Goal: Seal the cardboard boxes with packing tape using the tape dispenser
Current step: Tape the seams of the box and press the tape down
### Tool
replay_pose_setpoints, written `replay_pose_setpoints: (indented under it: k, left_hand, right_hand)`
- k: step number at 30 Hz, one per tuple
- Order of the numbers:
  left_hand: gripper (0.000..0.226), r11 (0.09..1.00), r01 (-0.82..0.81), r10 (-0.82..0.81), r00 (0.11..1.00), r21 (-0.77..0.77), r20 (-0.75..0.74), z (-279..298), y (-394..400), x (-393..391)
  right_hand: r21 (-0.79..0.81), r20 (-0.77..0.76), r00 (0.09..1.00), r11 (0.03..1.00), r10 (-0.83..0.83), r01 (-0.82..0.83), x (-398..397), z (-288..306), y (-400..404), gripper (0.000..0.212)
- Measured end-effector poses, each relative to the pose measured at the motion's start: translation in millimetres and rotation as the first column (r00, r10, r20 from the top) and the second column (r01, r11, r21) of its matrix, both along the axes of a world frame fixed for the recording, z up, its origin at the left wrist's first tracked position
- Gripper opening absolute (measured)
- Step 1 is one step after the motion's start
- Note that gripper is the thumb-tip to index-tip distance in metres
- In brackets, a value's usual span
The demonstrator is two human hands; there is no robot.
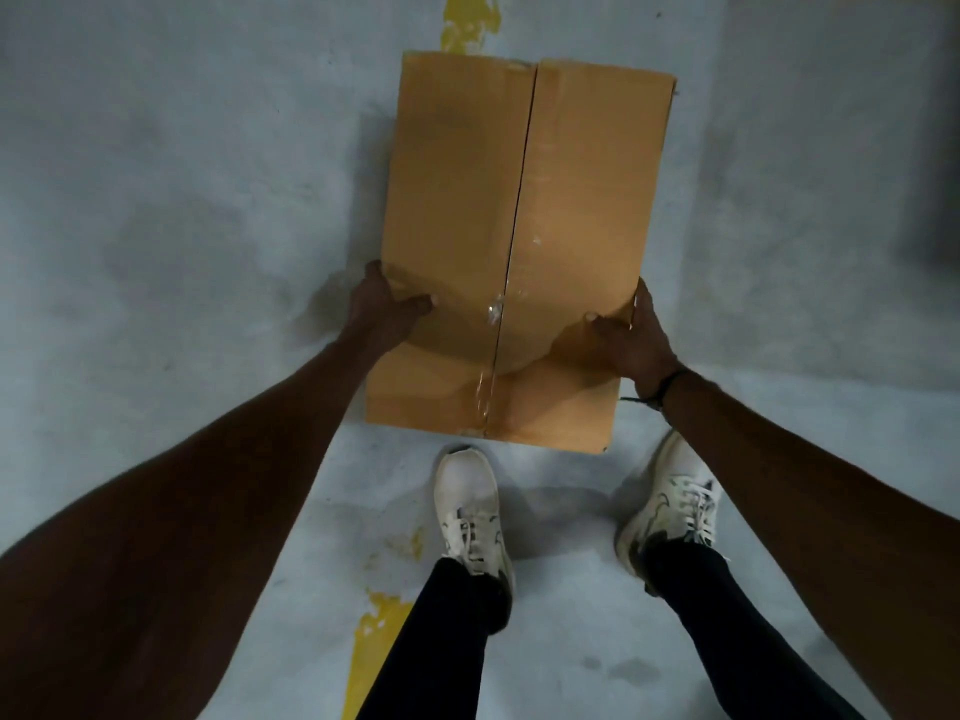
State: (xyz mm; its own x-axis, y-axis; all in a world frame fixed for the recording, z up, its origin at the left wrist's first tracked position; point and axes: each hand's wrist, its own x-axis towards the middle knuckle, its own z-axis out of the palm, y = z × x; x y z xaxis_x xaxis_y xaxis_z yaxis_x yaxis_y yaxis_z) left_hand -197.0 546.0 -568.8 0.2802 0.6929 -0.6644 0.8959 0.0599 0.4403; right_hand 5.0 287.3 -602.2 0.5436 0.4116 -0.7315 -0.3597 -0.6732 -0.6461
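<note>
A tall brown cardboard box [524,200] stands in front of me above a grey floor, its two flaps closed along a centre seam. Clear packing tape [491,314] glints along the seam and runs down over the near edge. My left hand [387,309] grips the box's near left edge, thumb on top. My right hand [631,335] grips the near right edge the same way. A dark band circles my right wrist. No tape dispenser is in view.
My two white sneakers [475,511] stand on the grey concrete floor just below the box. A worn yellow painted line [376,646] runs under me and shows again beyond the box. A dark shape sits at the far right edge [935,148].
</note>
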Motion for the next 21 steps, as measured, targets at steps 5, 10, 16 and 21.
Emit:
replay_pose_setpoints:
  k: [5, 10, 16, 21]
  left_hand:
    - [0.082, 1.0, 0.016, -0.016, 0.999, 0.008, 0.032, 46, -14, -3]
    - [0.087, 0.999, 0.045, -0.046, 0.998, 0.021, 0.05, 133, -22, 4]
    - [0.096, 0.995, 0.073, -0.08, 0.991, 0.067, 0.106, 295, -23, 34]
    - [0.094, 0.99, 0.057, -0.086, 0.97, 0.133, 0.227, 442, -25, 60]
  right_hand:
    - [-0.014, -0.024, 0.999, 0.999, 0.029, -0.029, -3, 44, -25, 0.086]
    - [-0.007, -0.018, 1.0, 1.0, 0.018, -0.018, 3, 135, -41, 0.083]
    - [0.029, 0.09, 0.995, 0.999, 0.043, -0.046, 35, 289, -30, 0.074]
    - [0.083, 0.127, 0.992, 0.997, -0.002, -0.008, 72, 431, -33, 0.092]
